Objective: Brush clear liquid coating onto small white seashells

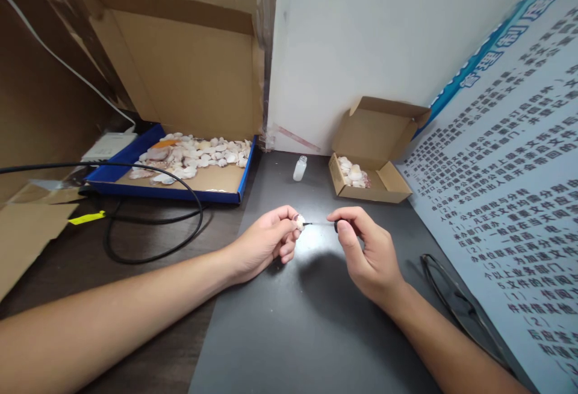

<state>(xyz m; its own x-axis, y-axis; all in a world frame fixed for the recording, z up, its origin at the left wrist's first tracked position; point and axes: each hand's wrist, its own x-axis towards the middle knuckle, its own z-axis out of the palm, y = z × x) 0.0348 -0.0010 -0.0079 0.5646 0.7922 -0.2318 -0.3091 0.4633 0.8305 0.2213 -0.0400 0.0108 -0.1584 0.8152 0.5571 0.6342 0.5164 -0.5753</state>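
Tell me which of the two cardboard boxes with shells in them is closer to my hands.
The small brown box right of the little bottle, just beyond your right hand. The bigger blue-edged box sits farther off to the left.

Single head view, looking forward and down, close over dark mat (316, 322), facing wall corner.
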